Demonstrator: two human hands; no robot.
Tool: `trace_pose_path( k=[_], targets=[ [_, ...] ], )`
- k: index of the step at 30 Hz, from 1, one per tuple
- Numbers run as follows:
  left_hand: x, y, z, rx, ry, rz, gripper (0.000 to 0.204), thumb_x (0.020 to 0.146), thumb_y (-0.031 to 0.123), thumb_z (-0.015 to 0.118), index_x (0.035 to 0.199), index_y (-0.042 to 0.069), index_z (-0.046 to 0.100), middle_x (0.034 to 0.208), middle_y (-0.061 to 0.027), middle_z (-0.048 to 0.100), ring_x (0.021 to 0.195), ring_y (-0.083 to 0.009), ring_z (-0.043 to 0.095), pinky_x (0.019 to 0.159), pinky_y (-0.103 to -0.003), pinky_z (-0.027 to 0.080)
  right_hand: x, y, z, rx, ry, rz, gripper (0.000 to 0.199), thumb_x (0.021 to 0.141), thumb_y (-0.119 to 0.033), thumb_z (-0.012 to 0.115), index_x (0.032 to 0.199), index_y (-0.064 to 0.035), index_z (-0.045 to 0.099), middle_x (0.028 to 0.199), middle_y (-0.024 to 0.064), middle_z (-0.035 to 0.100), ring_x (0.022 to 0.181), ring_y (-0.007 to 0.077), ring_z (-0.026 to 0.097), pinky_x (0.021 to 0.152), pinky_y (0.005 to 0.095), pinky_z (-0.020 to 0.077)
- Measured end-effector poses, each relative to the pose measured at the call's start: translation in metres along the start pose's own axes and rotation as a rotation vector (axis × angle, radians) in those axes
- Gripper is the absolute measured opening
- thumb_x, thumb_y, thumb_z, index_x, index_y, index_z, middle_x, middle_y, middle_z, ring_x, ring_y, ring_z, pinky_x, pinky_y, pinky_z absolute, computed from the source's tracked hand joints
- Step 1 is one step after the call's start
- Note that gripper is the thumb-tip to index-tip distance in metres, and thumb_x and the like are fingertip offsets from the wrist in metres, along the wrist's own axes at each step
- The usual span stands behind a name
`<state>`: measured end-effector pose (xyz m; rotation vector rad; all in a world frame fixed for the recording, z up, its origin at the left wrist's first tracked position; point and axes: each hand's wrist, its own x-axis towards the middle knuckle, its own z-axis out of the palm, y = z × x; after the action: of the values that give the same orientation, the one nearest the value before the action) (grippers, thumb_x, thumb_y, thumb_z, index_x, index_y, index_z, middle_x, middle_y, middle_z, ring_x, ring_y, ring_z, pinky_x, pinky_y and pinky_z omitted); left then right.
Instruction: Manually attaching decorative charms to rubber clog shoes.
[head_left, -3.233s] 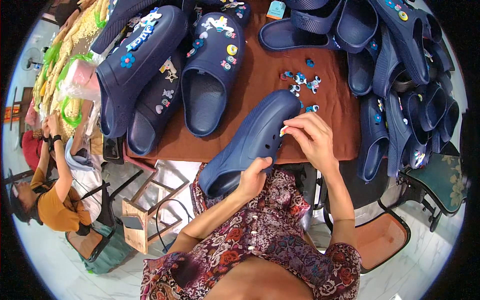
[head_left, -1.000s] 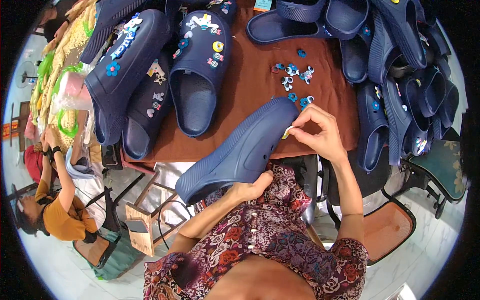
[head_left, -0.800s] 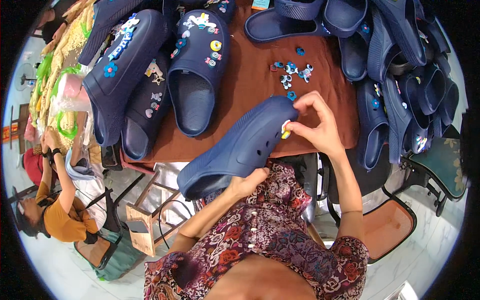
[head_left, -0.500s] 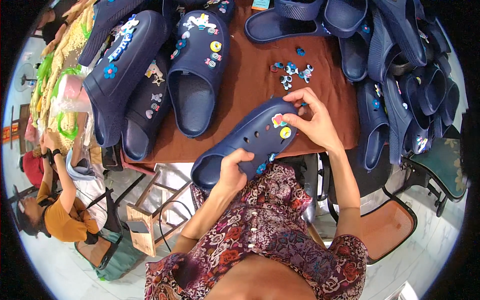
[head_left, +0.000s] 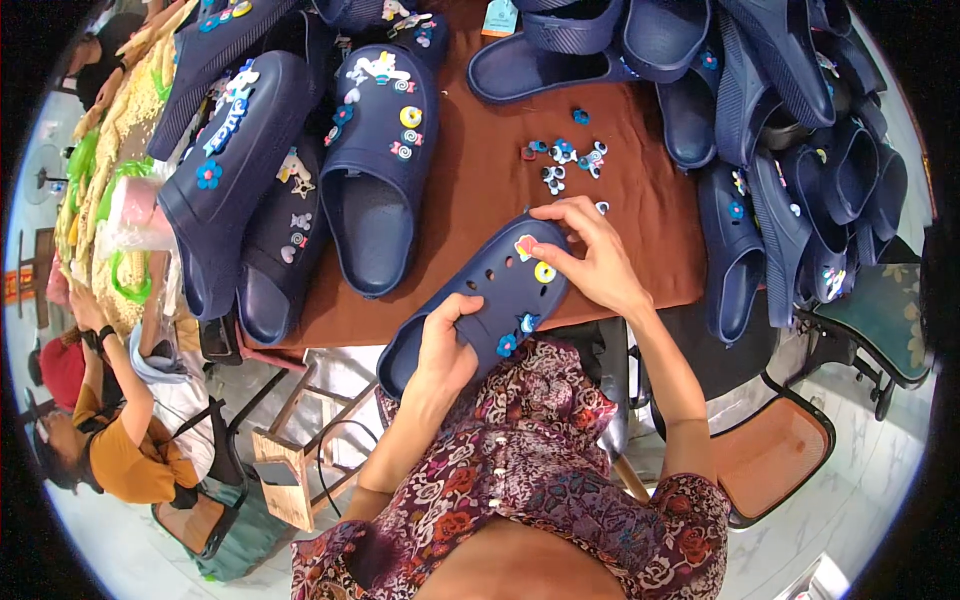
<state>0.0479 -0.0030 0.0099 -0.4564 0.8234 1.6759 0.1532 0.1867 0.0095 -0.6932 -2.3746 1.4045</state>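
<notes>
A navy blue clog (head_left: 498,308) is held tilted over the table's near edge, its toe pointing up and right. My left hand (head_left: 445,352) grips it near the opening, thumb across the upper. At the toe, my right hand (head_left: 600,262) has its fingers curled over the edge and its thumb pressed by a pink and yellow charm (head_left: 524,247). Below that sit a yellow ring charm (head_left: 544,272) and a blue flower charm (head_left: 507,345). Several bare holes show in the upper. Loose small charms (head_left: 563,152) lie on the brown cloth (head_left: 610,240) beyond the toe.
Decorated navy clogs (head_left: 375,190) stand at the left, and more clogs (head_left: 735,260) are heaped at the right. A person in an orange shirt (head_left: 140,450) works at far left. Nearby are a wooden stool (head_left: 285,490) and an orange-seated chair (head_left: 775,455).
The clog has turned a little, so more of its lower side and blue charms show. Both hands keep their hold. The whole view has shifted slightly.
</notes>
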Motion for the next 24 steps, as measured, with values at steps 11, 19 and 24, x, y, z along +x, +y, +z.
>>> trace_pose_path(
  k=[11, 19, 24],
  targets=[
    [-0.002, 0.001, 0.004, 0.026, -0.017, 0.043, 0.04, 0.088, 0.018, 0.056, 0.12, -0.005, 0.054, 0.118, -0.0179, 0.063, 0.107, -0.0289, 0.062, 0.099, -0.043, 0.047, 0.019, 0.066, -0.045, -0.169, 0.434, -0.007, 0.015, 0.089, -0.003, 0.058, 0.101, -0.0043, 0.067, 0.09, 0.0085, 0.065, 0.081, 0.0186, 0.063, 0.07, 0.0298, 0.0475],
    [0.001, 0.0, 0.005, 0.013, 0.042, 0.07, 0.038, 0.088, 0.019, 0.056, 0.118, -0.004, 0.056, 0.118, -0.0179, 0.063, 0.107, -0.0286, 0.063, 0.099, -0.042, 0.047, 0.008, 0.056, -0.045, -0.245, 0.218, 0.029, 0.017, 0.082, -0.009, 0.068, 0.099, -0.0058, 0.066, 0.092, 0.0091, 0.062, 0.08, 0.0224, 0.063, 0.073, 0.0344, 0.0502],
    [0.001, 0.001, 0.005, 0.015, 0.045, 0.07, 0.037, 0.088, 0.021, 0.057, 0.116, -0.004, 0.057, 0.116, -0.017, 0.064, 0.105, -0.0277, 0.063, 0.098, -0.042, 0.047, -0.005, 0.039, -0.038, -0.405, 0.078, -0.015, 0.026, 0.076, -0.011, 0.075, 0.098, -0.0054, 0.062, 0.088, 0.0097, 0.06, 0.082, 0.0262, 0.062, 0.074, 0.0377, 0.0495]
  ],
)
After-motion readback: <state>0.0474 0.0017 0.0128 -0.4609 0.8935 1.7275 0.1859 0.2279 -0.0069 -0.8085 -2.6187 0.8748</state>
